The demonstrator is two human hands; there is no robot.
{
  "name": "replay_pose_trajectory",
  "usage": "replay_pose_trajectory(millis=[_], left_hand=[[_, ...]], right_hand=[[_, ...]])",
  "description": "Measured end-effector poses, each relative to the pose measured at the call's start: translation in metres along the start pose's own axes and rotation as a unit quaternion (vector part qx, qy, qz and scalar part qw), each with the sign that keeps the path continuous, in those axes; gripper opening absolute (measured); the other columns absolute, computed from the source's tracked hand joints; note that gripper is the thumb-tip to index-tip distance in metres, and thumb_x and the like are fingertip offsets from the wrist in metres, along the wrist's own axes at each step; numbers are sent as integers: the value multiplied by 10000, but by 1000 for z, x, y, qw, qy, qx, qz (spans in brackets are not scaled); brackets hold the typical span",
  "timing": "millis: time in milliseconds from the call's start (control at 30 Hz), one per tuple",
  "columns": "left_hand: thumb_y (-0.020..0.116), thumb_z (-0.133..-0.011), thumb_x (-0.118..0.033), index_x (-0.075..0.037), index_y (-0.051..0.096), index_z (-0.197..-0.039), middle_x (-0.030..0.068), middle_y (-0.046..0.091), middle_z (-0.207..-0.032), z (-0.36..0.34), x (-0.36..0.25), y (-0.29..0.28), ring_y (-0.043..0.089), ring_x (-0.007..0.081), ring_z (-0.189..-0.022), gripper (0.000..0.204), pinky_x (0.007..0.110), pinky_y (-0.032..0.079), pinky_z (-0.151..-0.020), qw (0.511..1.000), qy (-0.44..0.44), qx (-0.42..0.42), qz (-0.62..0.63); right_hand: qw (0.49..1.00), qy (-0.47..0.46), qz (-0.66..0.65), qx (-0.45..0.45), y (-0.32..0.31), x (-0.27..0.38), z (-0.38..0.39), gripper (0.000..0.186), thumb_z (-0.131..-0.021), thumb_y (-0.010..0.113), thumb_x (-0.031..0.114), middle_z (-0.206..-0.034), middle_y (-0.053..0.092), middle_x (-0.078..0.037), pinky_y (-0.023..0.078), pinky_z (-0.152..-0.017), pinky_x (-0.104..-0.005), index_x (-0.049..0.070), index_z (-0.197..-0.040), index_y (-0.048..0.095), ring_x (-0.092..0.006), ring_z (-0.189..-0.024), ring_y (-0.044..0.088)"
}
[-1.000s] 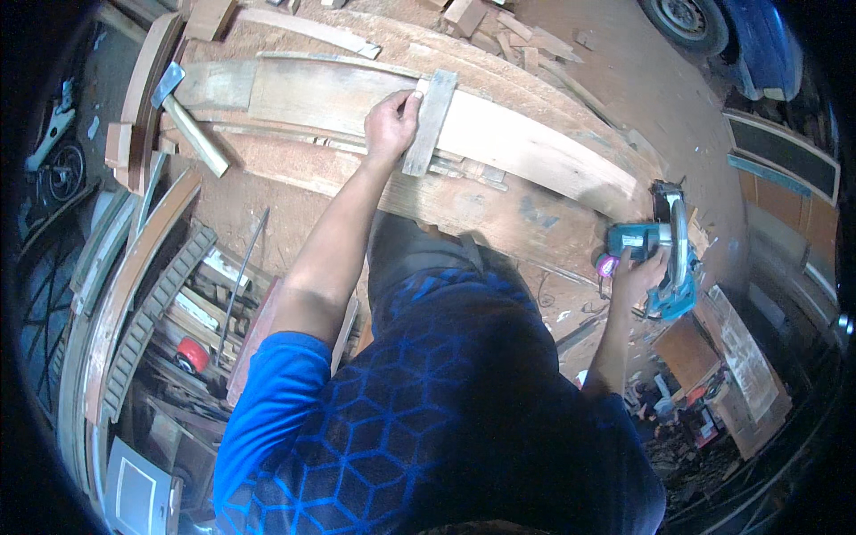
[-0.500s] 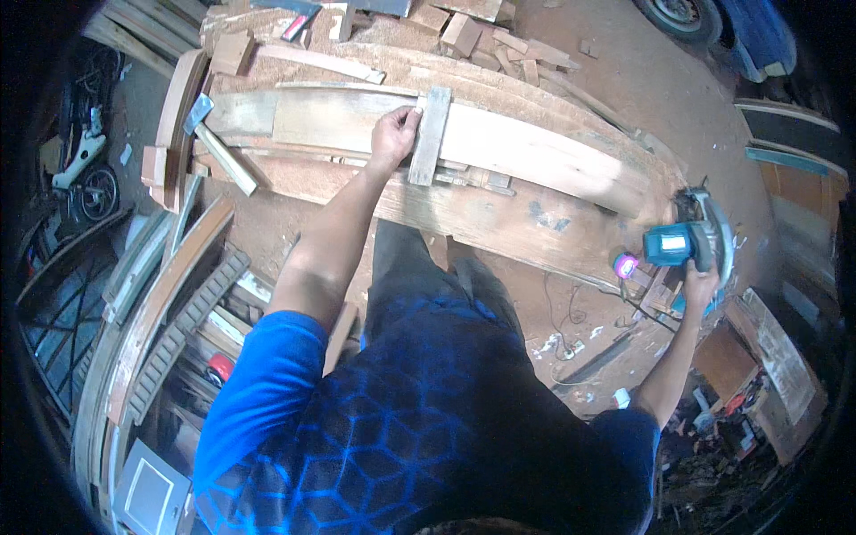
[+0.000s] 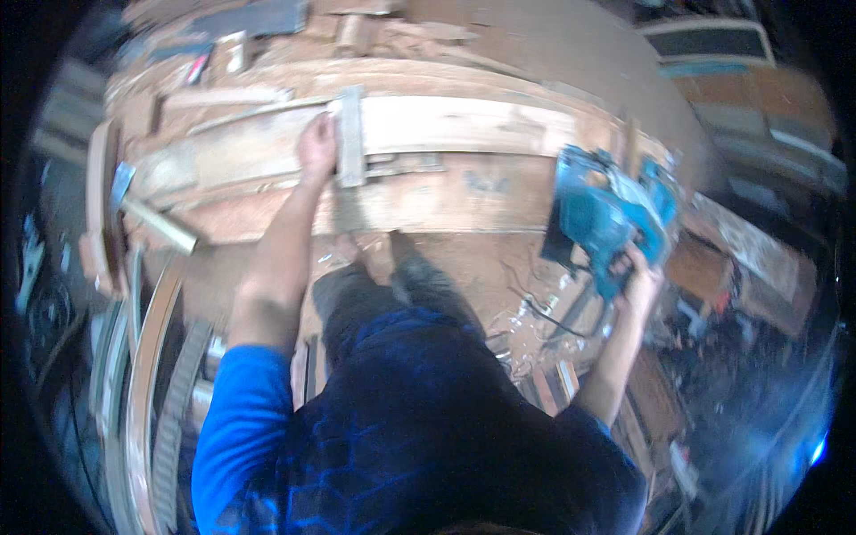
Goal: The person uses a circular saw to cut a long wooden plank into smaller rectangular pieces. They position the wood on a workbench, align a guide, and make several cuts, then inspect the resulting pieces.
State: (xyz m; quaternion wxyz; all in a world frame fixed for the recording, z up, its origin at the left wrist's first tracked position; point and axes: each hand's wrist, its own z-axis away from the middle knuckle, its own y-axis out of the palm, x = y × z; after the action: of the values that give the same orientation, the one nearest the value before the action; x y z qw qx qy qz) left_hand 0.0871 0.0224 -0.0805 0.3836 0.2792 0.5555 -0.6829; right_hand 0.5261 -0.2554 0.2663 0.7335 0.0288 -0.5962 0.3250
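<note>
Holding the circular saw [image 3: 593, 214] between two and three o'clock, our right hand [image 3: 640, 281] has fingers wrapped round its rear. Likely heavy, rigid; we'd grip there. At eleven, our left hand [image 3: 317, 147] curls by the grey batten [image 3: 350, 134]; whether gripping, can't tell.

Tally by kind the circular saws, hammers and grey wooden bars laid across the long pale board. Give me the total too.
Teal circular saw, held in the right hand: 1
Hammer with bluish head and pale wooden handle: 1
Flat grey wooden bar across the long pale board: 1
Total: 3
</note>
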Motion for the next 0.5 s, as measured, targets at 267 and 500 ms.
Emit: replay_pose_trajectory(millis=[267, 500], left_hand=[[587, -1002, -404, -124, 756, -1153, 187, 747, -1035, 3, -14, -6, 722, 356, -959, 360, 416, 548, -823, 1000, -3, -20, 1], [614, -991, -380, -117, 750, -1134, 174, 745, -998, 12, -18, -9, 715, 364, -935, 330, 425, 554, -852, 999, -26, -33, 21]], right_hand=[[945, -184, 268, -18, 36, -23, -73, 403, -853, 750, 69, -1131, 726, -142, 499, -949, -357, -69, -1222, 667, -231, -1024, 670], [936, -223, 268, 40, 46, -35, -92, 479, -868, 740, 70, -1228, 702, -156, 489, -999, -366, -71, -1311, 625, -249, -1106, 654]])
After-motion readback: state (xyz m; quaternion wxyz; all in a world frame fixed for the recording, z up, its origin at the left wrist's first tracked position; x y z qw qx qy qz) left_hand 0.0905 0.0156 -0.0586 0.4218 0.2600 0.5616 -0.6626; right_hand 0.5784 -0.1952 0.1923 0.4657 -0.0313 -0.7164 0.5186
